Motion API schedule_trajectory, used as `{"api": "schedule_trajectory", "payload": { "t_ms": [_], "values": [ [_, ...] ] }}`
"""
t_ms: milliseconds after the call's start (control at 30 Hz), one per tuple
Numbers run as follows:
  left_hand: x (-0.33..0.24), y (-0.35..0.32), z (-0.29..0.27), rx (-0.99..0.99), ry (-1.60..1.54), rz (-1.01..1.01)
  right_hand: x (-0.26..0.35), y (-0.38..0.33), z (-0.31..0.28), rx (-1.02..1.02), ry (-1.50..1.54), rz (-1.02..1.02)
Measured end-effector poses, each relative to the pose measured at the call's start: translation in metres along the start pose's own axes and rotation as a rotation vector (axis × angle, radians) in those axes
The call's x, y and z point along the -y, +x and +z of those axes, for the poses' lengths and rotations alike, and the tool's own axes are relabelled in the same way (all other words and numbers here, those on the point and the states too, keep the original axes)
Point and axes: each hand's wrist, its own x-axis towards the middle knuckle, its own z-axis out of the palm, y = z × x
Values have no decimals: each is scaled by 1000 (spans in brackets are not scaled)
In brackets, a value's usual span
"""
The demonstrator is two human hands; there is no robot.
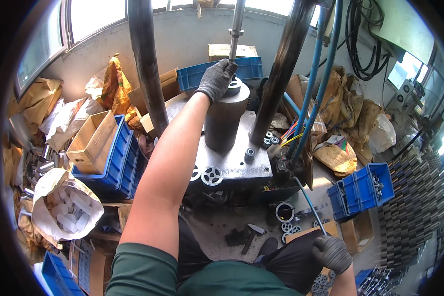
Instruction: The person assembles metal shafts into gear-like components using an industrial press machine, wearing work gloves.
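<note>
My left hand (217, 80), in a dark grey glove, reaches out above a thick steel cylinder (225, 123) on the press table. Its fingers curl round the lower end of an upright steel rod (234, 45); the exact grip is partly hidden. Just beneath the fingers, a dark ring-shaped part (234, 86) sits on top of the cylinder. At the lower right my right hand (332, 253), gloved alike, is closed on the end of a long thin lever (308, 202) that slants up to the press's side.
Two thick columns (149, 64) (282, 69) flank the cylinder. A spoked wheel (211, 175) and a small bearing (250, 153) lie on the metal table (256, 165). Blue crates (114, 153) (362, 190) stand either side. A hammer (252, 237) lies on the floor.
</note>
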Motion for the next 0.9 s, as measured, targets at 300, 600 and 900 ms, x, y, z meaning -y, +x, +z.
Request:
{"api": "schedule_trajectory", "payload": {
  "t_ms": [300,600,900],
  "values": [
    [0,-6,-4,7,6,4,1,15,-35,-162,215,61],
    [0,-6,-4,-45,148,87,3,9,-26,46,55,14],
    [7,-5,-8,-18,153,81,4,16,-44,-135,225,44]
  ]
}}
